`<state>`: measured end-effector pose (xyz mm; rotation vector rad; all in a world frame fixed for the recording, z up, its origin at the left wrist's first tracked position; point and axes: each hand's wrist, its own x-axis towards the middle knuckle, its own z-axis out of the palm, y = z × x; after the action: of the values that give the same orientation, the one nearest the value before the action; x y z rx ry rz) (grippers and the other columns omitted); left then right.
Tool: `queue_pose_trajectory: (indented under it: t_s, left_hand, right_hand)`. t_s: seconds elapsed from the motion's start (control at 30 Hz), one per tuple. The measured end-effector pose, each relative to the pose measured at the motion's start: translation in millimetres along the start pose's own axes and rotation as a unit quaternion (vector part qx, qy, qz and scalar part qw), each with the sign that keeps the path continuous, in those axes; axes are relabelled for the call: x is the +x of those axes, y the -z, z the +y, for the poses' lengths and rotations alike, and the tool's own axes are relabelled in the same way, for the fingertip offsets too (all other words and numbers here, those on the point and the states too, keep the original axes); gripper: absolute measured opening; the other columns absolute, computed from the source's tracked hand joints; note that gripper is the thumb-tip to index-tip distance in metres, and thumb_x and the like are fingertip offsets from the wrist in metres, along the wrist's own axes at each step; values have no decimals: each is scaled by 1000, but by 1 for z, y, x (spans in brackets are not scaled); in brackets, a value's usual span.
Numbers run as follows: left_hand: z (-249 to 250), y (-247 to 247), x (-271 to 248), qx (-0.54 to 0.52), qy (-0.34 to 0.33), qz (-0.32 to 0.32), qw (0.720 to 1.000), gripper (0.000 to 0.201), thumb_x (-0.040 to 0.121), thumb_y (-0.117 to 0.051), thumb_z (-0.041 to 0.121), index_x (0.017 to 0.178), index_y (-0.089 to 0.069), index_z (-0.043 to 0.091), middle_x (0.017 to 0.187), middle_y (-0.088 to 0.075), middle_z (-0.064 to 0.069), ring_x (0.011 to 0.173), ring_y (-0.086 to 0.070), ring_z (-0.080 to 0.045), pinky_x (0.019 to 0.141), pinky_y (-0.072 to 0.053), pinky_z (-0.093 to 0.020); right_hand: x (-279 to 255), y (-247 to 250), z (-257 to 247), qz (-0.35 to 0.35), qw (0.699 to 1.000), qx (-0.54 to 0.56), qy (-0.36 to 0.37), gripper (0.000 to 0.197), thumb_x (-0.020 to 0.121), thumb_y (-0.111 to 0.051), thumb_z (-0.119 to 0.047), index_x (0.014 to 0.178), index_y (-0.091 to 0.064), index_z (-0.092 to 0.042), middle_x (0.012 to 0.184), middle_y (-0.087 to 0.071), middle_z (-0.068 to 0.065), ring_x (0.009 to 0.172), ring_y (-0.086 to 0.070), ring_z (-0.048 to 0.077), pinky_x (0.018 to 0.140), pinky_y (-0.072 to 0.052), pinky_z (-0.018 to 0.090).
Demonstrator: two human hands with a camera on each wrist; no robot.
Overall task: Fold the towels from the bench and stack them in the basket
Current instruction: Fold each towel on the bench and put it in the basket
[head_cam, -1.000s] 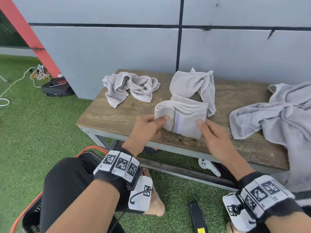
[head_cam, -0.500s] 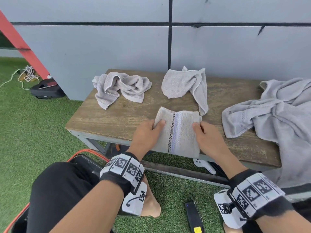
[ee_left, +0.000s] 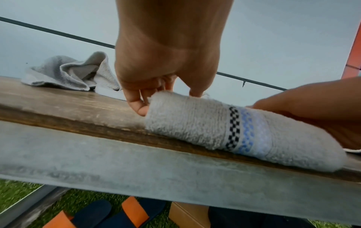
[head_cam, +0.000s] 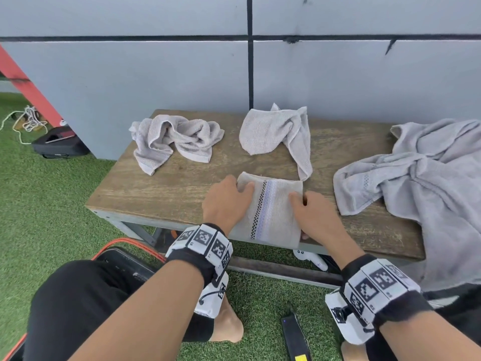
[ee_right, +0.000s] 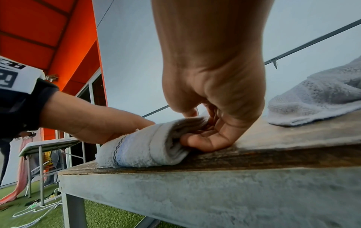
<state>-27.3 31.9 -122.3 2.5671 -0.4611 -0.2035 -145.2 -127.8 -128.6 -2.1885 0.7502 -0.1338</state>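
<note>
1. Lying flat at the front edge of the desk [head_cam: 161,194], the folded towel [head_cam: 270,212] overhangs that edge slightly; a checked black band and a pale blue band run across it.
2. The left hand [head_cam: 225,204] grips the towel's left side: thumb on top, fingers [ee_left: 136,104] curled down against the fold, as the left wrist view shows.
3. The right hand [head_cam: 312,214] grips the right side: thumb on top, fingers [ee_right: 203,143] tucked under the open layers and touching the desk.
4. A crumpled towel [head_cam: 174,142] lies at the back left of the desk, well apart from the folded one.
5. A second loose towel [head_cam: 270,134] lies at the back centre; its trailing corner reaches just beside the folded towel's far right corner.
6. A large grey towel [head_cam: 416,183] is heaped on the right end of the desk and hangs over the front.
7. A black basket [head_cam: 125,264] with an orange rim stands on the grass at lower left, partly hidden by the person's knee.
</note>
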Motion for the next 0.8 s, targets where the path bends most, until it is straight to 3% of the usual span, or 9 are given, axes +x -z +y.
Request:
queue_pose_trajectory:
  t_s: [0.07,0.17,0.27,0.37,0.57,0.8]
  left_hand:
    - [5,-1,4,-4,-21,5,1000,39,95,-49,57,99,-51,17,82,-63,1,73,-61,-19,63,-50,-36]
    - [6,-7,11,-8,-30,8,999,38,97,-48,54,98,-50,15,85,-63,-3,75,-63,-25,68,-55,-41]
    - [4,-11,15,17,-40,26,999,35,102,-39,50,93,-48,16,83,-63,-5,75,-63,-28,71,-56,-46]
    - [4,-14,15,40,-39,51,997,39,105,-28,47,89,-45,17,78,-59,-4,74,-60,-29,70,-52,-42]
    - [6,-15,23,25,5,56,998,50,105,-22,52,92,-55,17,88,-62,-3,81,-59,-28,74,-45,-40]
    - [5,-18,29,27,10,70,997,52,104,-23,55,88,-56,18,84,-64,-4,79,-62,-28,76,-52,-44]
  right_hand:
    - [5,0,0,19,1000,-17,6,41,98,-44,-53,79,-48,-16,77,-61,5,68,-60,22,56,-46,36]
    - [13,0,-1,35,999,-32,13,36,99,-46,-43,76,-45,-16,76,-58,4,65,-52,17,52,-32,31]
    - [19,1,0,30,998,-47,29,39,104,-39,-34,71,-43,-15,72,-55,5,65,-51,20,56,-32,34]
    - [19,1,1,43,996,-60,53,43,106,-36,-29,66,-41,-14,68,-52,4,63,-49,19,60,-32,36]
    - [23,-4,9,87,992,-59,68,44,106,-35,-35,68,-41,-14,65,-53,3,59,-48,16,52,-29,36]
    - [33,-9,18,108,988,-88,71,43,105,-31,-43,67,-37,-25,67,-52,-2,70,-53,25,61,-38,38]
